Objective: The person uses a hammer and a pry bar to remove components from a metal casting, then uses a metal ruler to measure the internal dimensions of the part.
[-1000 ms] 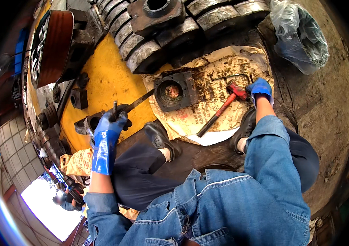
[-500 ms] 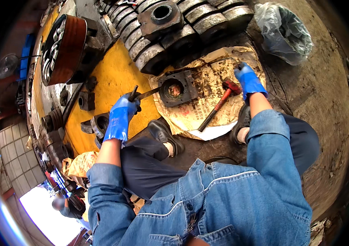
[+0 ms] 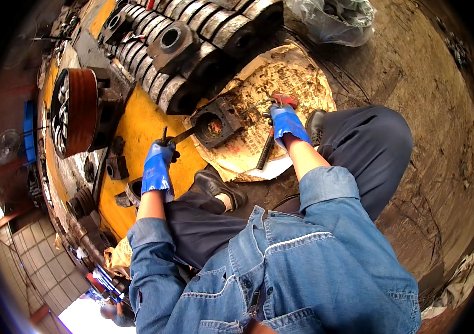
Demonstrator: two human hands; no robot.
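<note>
My left hand (image 3: 159,170), in a blue rubber glove, is closed round a flat metal bar (image 3: 183,136). A short dark pin sticks up from that fist. The bar's far end meets a square dark metal block (image 3: 227,119) with a round bore; something coppery shows inside it. My right hand (image 3: 288,123), gloved alike, is closed on a thin metal rod (image 3: 256,106) that points left toward the block. Beneath this hand lies a hammer with a red head (image 3: 285,100) and a dark grip (image 3: 266,149). The glove covers part of its handle.
Block and hammer rest on stained brown paper (image 3: 303,72). Behind are stacked cylindrical metal parts (image 3: 209,58), with a clear plastic bag (image 3: 340,25) at far right. On the left, a large reddish-brown ring (image 3: 81,111) stands by a yellow floor strip (image 3: 142,133). Smaller castings (image 3: 116,167) lie nearby.
My right hand has moved left from the paper's right side to above the hammer, and the thin rod now shows in it. My left hand still grips the bar. The view has shifted.
</note>
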